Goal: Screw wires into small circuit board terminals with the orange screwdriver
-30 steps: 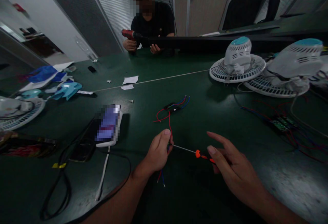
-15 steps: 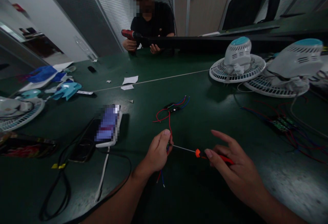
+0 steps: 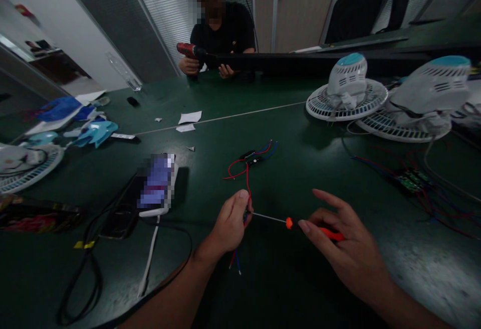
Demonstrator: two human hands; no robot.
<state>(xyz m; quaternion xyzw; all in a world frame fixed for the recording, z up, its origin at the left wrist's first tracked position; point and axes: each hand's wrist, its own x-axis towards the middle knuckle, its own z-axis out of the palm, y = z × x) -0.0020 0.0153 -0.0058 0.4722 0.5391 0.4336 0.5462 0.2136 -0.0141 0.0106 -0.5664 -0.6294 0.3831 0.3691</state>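
My left hand (image 3: 230, 222) is closed in a pinch on a small part with red and blue wires (image 3: 235, 260) hanging below it. A red wire (image 3: 248, 182) runs up from the pinch to a small black circuit board (image 3: 252, 157) lying on the green table. My right hand (image 3: 343, 249) grips the orange handle of a thin screwdriver (image 3: 296, 223), with the index finger stretched out. The screwdriver's metal tip meets the part held in my left hand.
A phone (image 3: 158, 183) on a white charger cable lies left of my hands, with black cables (image 3: 90, 264) beside it. White fan parts (image 3: 347, 91) stand at the back right, another wired board (image 3: 411, 181) to the right. A person with a red drill (image 3: 188, 49) sits across the table.
My right hand has shifted along the screwdriver handle, curling its fingers more around it. My left hand and the wires have stayed in place.
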